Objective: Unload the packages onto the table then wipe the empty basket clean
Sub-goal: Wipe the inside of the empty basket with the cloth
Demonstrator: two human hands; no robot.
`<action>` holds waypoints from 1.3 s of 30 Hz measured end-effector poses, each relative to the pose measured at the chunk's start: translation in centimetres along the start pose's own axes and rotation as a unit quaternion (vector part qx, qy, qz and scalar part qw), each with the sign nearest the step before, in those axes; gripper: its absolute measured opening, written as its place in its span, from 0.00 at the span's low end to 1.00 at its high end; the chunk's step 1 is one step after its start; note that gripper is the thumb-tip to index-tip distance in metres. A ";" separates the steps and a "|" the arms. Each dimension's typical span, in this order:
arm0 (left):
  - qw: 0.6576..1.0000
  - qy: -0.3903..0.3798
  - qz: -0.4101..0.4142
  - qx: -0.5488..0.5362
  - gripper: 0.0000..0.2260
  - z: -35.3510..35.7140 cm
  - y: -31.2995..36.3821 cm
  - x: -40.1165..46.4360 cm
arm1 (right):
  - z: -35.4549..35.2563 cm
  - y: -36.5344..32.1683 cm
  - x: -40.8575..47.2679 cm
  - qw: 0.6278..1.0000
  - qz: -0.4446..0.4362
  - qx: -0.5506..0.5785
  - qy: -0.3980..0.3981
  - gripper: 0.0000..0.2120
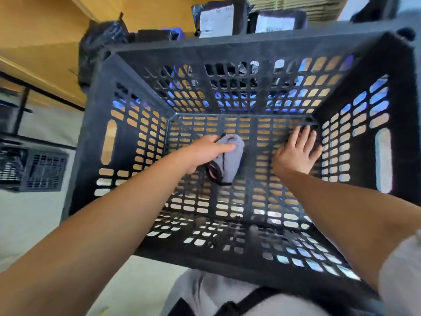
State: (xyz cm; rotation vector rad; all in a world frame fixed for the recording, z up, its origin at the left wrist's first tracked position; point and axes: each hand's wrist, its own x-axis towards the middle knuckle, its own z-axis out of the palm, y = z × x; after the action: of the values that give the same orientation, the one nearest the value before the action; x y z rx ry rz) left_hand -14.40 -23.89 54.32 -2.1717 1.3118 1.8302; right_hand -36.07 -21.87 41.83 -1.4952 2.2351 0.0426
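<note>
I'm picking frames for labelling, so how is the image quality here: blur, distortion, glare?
Head view: strong wide-angle distortion, so the basket walls splay outward and both forearms stretch. The left edge and the packages behind are smeared and their labels unreadable. The left hand on the cloth and the flat right hand are sharper. Bluish fringing shows in the far slots; no harsh glare.

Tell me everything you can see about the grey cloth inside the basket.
The grey cloth is soft and crumpled, with a dark edge and a pink stripe showing at its lower fold. It sits low inside the black basket, near the middle of the slotted floor and a little toward the left. The left hand grips it from the left side, thumb over the top, so part of it is hidden. The right hand lies flat on the basket floor, apart from the cloth. Whether it is wet cannot be told.
</note>
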 end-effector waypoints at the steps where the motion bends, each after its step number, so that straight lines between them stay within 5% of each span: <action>1: 1.000 0.016 0.003 -0.018 0.25 -0.1 0.2 -0.7 | -1.1 -1.4 -0.5 0.999 0.033 0.031 -0.020 0.32; 4: 0.995 0.070 0.008 -0.074 0.27 -0.4 0.7 -1.8 | -3.7 -4.9 -2.2 0.984 0.016 0.176 -0.028 0.24; 7: 0.986 0.138 0.023 -0.088 0.23 -0.3 1.1 -2.8 | -5.0 -7.9 -4.6 0.899 -0.042 0.420 -0.112 0.08; 10: 0.976 0.145 0.048 -0.156 0.12 -0.1 1.1 -3.2 | -6.3 -10.6 -5.7 0.782 -0.010 0.560 -0.274 0.09; 13: 0.960 0.018 0.040 -0.276 0.17 -1.0 1.2 -4.2 | -7.2 -11.1 -5.8 0.735 -0.010 0.574 -0.361 0.22; 15: 0.967 -0.055 0.035 -0.246 0.24 -2.2 1.0 -4.6 | -7.5 -10.6 -5.8 0.753 -0.044 0.547 -0.365 0.26; 17: 0.986 -0.092 0.039 -0.133 0.24 -3.3 0.8 -5.1 | -7.7 -10.1 -5.9 0.823 -0.048 0.466 -0.322 0.21; 20: 0.988 -0.014 0.124 0.090 0.13 -5.0 1.0 -5.9 | -8.4 -9.7 -6.0 0.897 -0.028 0.345 -0.276 0.12; 23: 0.926 0.147 0.265 0.225 0.09 -7.5 1.8 -6.5 | -9.1 -8.9 -5.5 0.944 -0.013 0.246 -0.220 0.11; 26: 0.855 0.219 0.366 0.295 0.10 -9.9 3.0 -7.7 | -9.5 -7.7 -5.5 0.978 -0.026 0.122 -0.167 0.10; 30: 0.795 0.228 0.432 0.360 0.10 -11.9 3.7 -7.9 | -9.7 -6.3 -6.4 0.996 -0.060 -0.010 -0.068 0.10; 34: 0.743 0.290 0.522 0.302 0.12 -12.7 4.1 -7.7 | -9.8 -5.9 -6.7 0.992 -0.090 -0.067 -0.049 0.12; 36: 0.735 0.290 0.539 0.290 0.17 -12.6 5.3 -7.8 | -9.8 -6.2 -6.4 0.989 -0.116 -0.088 -0.033 0.13; 39: 0.761 0.290 0.449 0.367 0.29 -13.1 8.1 -7.0 | -8.8 -7.1 -5.5 0.976 -0.176 -0.130 -0.008 0.18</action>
State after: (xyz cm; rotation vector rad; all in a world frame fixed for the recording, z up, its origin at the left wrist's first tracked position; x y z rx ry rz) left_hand -8.31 -31.67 68.07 -1.7337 2.8966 0.3177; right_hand -31.13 -22.38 53.42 -2.0028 1.9767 0.2444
